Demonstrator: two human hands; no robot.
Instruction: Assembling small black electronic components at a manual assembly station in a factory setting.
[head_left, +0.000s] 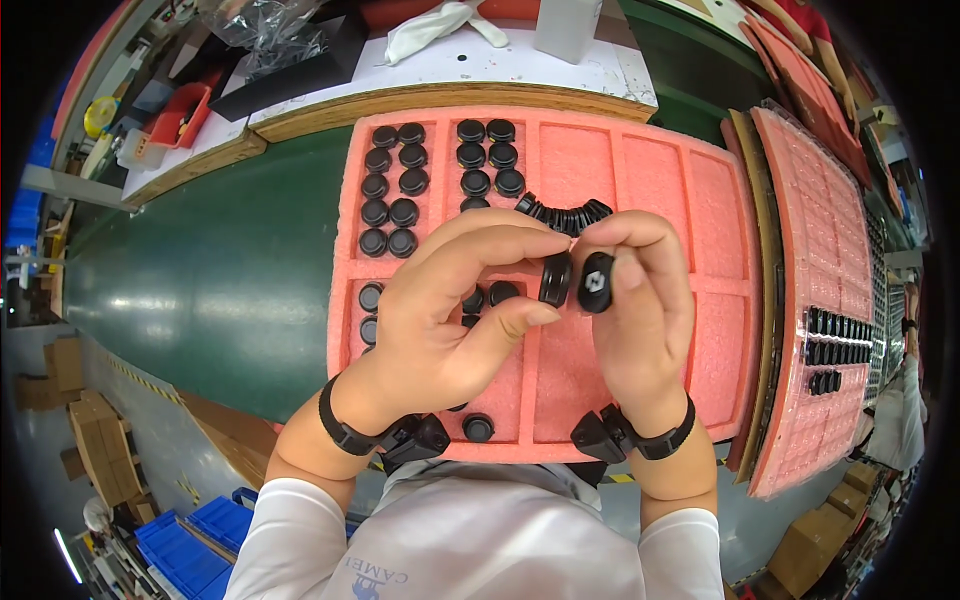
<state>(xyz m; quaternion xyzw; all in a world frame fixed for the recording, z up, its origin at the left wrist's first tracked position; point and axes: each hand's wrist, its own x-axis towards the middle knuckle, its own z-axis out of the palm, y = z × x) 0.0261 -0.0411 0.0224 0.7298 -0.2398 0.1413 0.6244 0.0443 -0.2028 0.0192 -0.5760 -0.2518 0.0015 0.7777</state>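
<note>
Above a pink foam tray (640, 140), my left hand (430, 320) is closed, with a glossy black disc-shaped part (555, 279) between thumb and fingers. My right hand (645, 320) pinches a second black rounded part (596, 282), which bears a small white mark. A narrow gap separates the two parts. Just beyond my fingertips lies a curved row of black parts (565, 218), standing on edge against one another. Black round parts (412, 155) sit in pairs in the tray's left compartments, and one more (478, 428) lies at the near edge. My left hand hides part of the tray.
The tray rests on a green conveyor belt (200, 270). Behind it runs a white shelf (560, 75) with a white glove (430, 32) and a red bin (180, 115). At right stands another pink tray (820, 260) holding rows of black parts. Blue crates (195, 545) are at lower left.
</note>
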